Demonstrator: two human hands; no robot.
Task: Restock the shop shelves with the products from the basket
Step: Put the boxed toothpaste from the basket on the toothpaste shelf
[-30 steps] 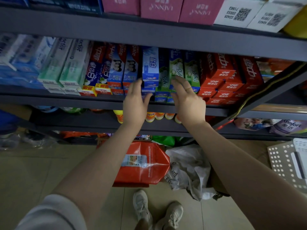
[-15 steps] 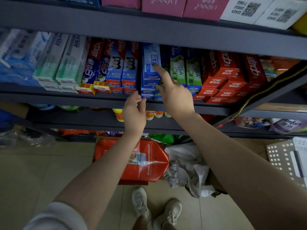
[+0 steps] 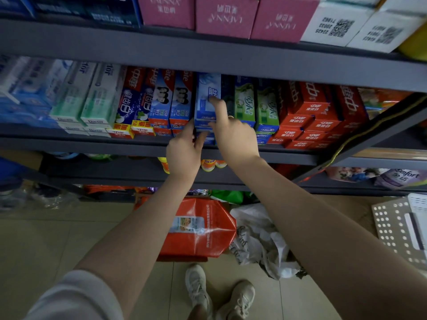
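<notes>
Head view: blue box (image 3: pixel 206 100) lengthwise into shelf (image 3: pixel 138 144); L hand (image 3: pixel 183 153) pinches its end; R fingers (image 3: pixel 218 107) curled, index pressing.

Two hands: left hand (image 3: pixel 184 155), right hand (image 3: pixel 235 137). Three pink boxes (image 3: pixel 227 17) sit on the top shelf, with two white boxes (image 3: pixel 337 24) bearing QR codes beside them. Two pale green cartons (image 3: pixel 87 95) stand on the middle shelf, and two green cartons (image 3: pixel 255 102) further right. On the floor: one red bag (image 3: pixel 203 229), one white bag (image 3: pixel 261 241), two shoes (image 3: pixel 196 287).
</notes>
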